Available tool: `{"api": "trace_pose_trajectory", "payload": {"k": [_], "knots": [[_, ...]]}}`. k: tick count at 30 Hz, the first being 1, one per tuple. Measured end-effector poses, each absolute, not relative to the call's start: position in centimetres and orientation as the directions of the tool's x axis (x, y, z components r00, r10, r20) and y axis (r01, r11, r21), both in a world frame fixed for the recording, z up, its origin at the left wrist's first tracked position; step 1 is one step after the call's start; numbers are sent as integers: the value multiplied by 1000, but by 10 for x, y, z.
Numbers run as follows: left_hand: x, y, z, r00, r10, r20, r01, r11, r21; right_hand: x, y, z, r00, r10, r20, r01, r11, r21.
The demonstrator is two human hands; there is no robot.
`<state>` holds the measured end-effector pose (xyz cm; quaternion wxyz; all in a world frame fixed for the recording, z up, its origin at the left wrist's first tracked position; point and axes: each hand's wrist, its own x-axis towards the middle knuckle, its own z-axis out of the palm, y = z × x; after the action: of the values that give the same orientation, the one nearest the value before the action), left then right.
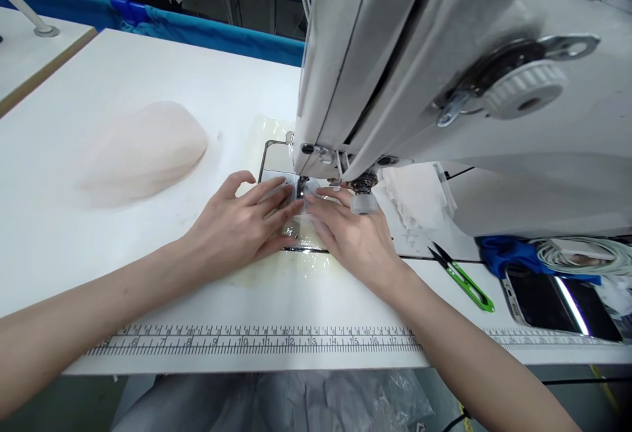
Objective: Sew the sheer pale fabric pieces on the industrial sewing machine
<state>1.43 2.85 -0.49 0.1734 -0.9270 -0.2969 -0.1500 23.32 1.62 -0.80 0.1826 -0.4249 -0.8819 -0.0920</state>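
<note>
A sewing machine (340,76) fills the upper middle, with its presser foot (301,186) down near the needle plate. My left hand (241,218) lies just left of the foot, fingers stretched out and spread over the plate. From the right, my right hand (353,228) reaches in, its fingers extended flat beside the foot and partly behind the machine's lower knob (364,203). Both sets of fingertips nearly meet in front of the foot. Any thin cloth beneath them is too faint to make out. A pale, sheer piece of cloth (158,149) lies apart on the left.
Right of the machine bed lie folded pale cloth pieces (417,191), green thread snips (467,280), a phone (557,303) and a coiled pale cord (582,254). A printed ruler (276,340) runs along the table's front edge. Blue fabric (212,33) lines the far edge.
</note>
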Motion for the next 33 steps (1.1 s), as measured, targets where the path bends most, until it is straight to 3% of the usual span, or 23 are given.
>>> {"api": "trace_pose_trajectory", "payload": {"k": [17, 33], "knots": [[15, 18, -3, 762, 502, 408, 609, -770, -190, 234, 10, -5, -620, 663, 419, 755, 649, 90], [16, 26, -5, 756, 496, 427, 611, -768, -192, 232, 15, -6, -595, 719, 359, 789, 608, 90]]}}
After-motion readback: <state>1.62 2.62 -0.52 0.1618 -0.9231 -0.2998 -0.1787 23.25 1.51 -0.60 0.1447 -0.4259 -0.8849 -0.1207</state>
